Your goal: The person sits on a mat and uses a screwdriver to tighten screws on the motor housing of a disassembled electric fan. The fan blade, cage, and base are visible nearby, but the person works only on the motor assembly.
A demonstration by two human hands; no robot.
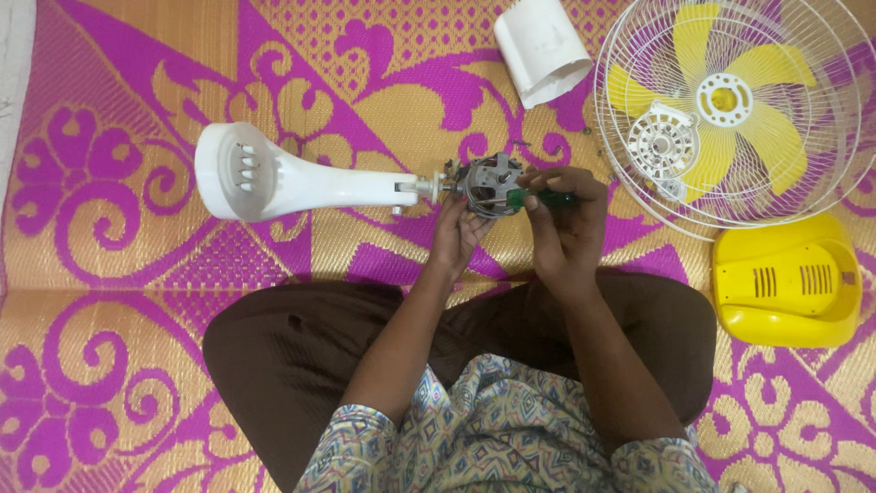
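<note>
A bare fan motor with metal housing sits at the end of a white fan stand that lies flat on the mat. My left hand grips the underside of the motor. My right hand is closed around a green-handled screwdriver, whose tip points left into the motor.
A white wire fan guard lies at the upper right with yellow blades inside it. A yellow motor cover rests below it. A white plastic cover lies at the top. My crossed legs in brown cloth fill the lower middle.
</note>
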